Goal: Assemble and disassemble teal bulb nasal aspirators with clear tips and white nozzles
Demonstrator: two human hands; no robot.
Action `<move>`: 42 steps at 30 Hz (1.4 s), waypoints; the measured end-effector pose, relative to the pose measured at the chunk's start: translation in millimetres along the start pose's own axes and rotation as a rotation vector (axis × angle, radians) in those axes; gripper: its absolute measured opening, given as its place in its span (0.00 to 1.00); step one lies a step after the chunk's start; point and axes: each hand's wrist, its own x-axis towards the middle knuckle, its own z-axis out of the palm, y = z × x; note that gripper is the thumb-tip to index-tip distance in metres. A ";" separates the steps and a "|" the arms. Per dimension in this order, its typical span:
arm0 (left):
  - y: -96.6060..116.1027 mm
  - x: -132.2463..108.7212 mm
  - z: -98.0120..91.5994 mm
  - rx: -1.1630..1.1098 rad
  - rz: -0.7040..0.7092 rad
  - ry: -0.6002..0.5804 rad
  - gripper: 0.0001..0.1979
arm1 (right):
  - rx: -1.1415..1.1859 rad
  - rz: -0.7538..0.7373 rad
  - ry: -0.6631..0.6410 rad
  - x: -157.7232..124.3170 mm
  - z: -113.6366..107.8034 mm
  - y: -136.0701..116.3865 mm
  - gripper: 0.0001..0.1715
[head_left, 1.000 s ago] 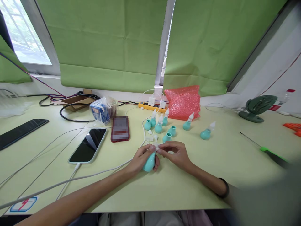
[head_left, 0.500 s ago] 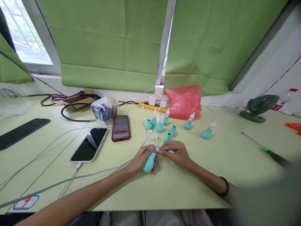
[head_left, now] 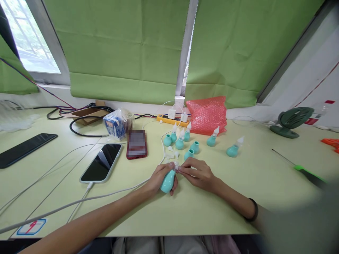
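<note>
My left hand (head_left: 158, 179) is wrapped round a teal bulb syringe (head_left: 167, 183), its round end towards me and its neck pointing away. At the neck is a clear nozzle tip (head_left: 176, 164), partly hidden by fingers. My right hand (head_left: 200, 174) is closed in a pinch on this tip from the right. Just beyond my hands lie small translucent pieces (head_left: 171, 155) and two teal bulbs with open necks, one nearer (head_left: 189, 154) and one farther (head_left: 195, 146). Several bulbs with clear nozzles stand behind them, including one bulb (head_left: 179, 143).
A white cable (head_left: 124, 189) crosses the table left of my hands. Farther left lie a charging phone (head_left: 102, 164) and a dark red phone-like object (head_left: 137, 145). A red bubble-wrap bag (head_left: 206, 114) and yellow power strip (head_left: 169, 120) are behind; a green-handled screwdriver (head_left: 299, 167) lies right.
My right hand's fingers have shifted slightly at the nozzle tip. The teal bulb stays in my left hand, almost unmoved.
</note>
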 end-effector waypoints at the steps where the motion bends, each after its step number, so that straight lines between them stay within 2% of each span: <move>1: 0.8 -0.4 0.5 0.023 -0.005 0.016 0.17 | -0.040 -0.037 -0.041 1.3 -1.9 0.7 0.08; 5: 3.5 -1.8 2.2 0.139 -0.031 0.081 0.17 | -0.201 -0.182 -0.216 7.4 -11.6 1.0 0.05; 8: 3.8 -1.4 1.9 0.173 -0.059 0.095 0.17 | -0.262 -0.231 -0.314 10.6 -17.8 -0.3 0.06; 13: 4.9 0.0 1.2 0.220 -0.114 0.098 0.17 | -0.254 -0.243 -0.364 10.2 -21.0 -0.4 0.07; 15: 6.3 -0.6 1.9 0.218 -0.131 0.086 0.17 | -0.193 -0.229 -0.332 8.6 -18.5 1.0 0.07; 17: 7.2 -1.7 3.0 0.191 -0.129 0.071 0.16 | -0.078 -0.160 -0.237 7.3 -14.1 2.5 0.06; 19: 7.1 -3.2 3.9 0.155 -0.095 0.068 0.16 | 0.072 -0.011 -0.116 7.0 -9.2 3.0 0.04; 21: 5.9 -4.7 4.6 0.135 -0.056 0.076 0.16 | 0.214 0.163 -0.050 7.6 -5.9 1.9 0.02; 27: 2.4 -7.3 4.4 0.163 0.011 0.090 0.16 | 0.468 0.568 -0.169 10.8 -5.0 -6.4 0.06; 29: 1.9 -7.4 4.0 0.171 0.024 0.086 0.16 | 0.492 0.647 -0.177 10.2 -4.1 -8.5 0.07; 33: 1.1 -7.9 4.5 0.197 0.046 0.099 0.17 | 0.415 0.599 -0.102 7.4 1.0 -13.2 0.07; 39: -2.0 -9.5 7.3 0.241 0.114 0.139 0.17 | 0.182 0.482 0.103 4.9 10.3 -22.8 0.06; 42: -3.4 -9.7 7.7 0.264 0.128 0.136 0.17 | 0.165 0.490 0.106 4.3 11.8 -24.0 0.06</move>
